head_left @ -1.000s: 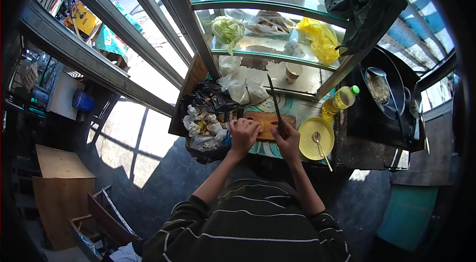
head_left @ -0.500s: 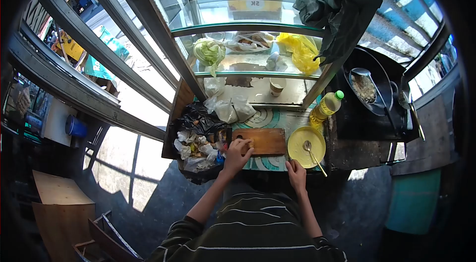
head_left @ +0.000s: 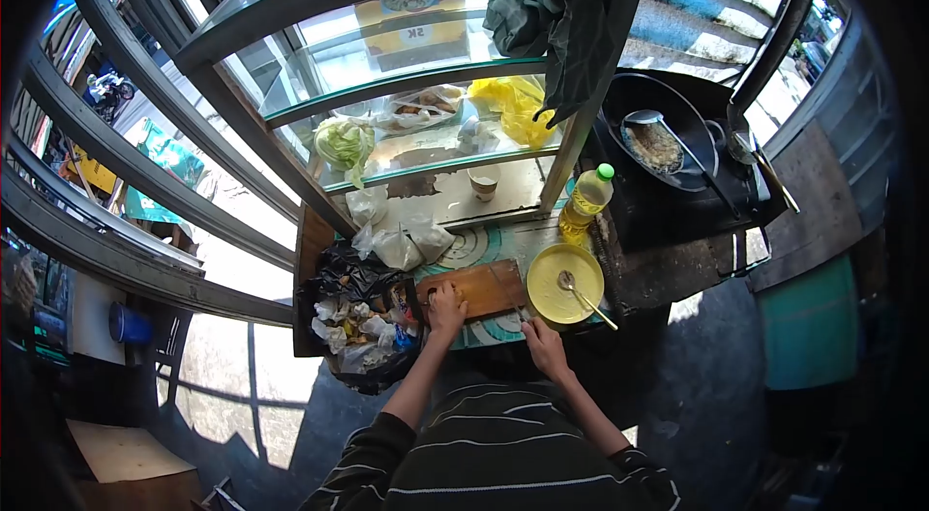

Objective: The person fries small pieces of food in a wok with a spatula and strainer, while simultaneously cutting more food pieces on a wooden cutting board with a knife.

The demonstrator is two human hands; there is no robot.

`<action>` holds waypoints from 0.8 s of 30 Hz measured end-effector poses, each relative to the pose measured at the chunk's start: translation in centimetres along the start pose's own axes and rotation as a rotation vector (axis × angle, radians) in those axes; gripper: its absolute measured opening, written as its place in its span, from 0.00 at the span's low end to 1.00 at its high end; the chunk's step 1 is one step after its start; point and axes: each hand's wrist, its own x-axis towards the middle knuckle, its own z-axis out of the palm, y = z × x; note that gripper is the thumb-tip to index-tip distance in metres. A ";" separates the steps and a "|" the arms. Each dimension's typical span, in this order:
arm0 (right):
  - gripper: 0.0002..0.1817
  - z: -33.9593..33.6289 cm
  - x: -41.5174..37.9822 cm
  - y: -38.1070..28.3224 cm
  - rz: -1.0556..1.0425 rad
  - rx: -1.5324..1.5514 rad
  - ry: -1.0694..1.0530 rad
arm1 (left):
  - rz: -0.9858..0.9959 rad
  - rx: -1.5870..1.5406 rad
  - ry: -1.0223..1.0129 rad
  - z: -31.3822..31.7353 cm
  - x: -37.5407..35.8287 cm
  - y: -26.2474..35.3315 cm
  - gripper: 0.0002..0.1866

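My left hand [head_left: 446, 312] rests on the left part of a wooden cutting board [head_left: 496, 287], its fingers bent down against the wood. Whatever lies beneath those fingertips is too small to make out. My right hand [head_left: 546, 348] is closed at the counter's front edge, below the board's right end, and I cannot make out what it grips. Just beyond it stands a yellow bowl [head_left: 544, 271] of pale batter, with a spoon [head_left: 584, 300] leaning in it. Left of the board, a black plastic bag [head_left: 341, 271] holds crumpled wrappers and scraps.
Behind the bowl stands an oil bottle [head_left: 584, 202] with a green cap. A wok [head_left: 619, 129] with food and a ladle sits on the stove at right. The glass case [head_left: 406, 90] holds cabbage [head_left: 344, 143] and bags; a paper cup [head_left: 484, 184] is below.
The view has turned, so the counter and case appear shifted left and tilted. My left hand stays on the board, its fingers more curled. My right hand remains closed near the counter edge.
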 end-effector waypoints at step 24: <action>0.18 3.6 2.2 6.3 0.067 0.010 -0.152 | 0.262 -0.146 0.103 0.8 0.7 0.8 0.15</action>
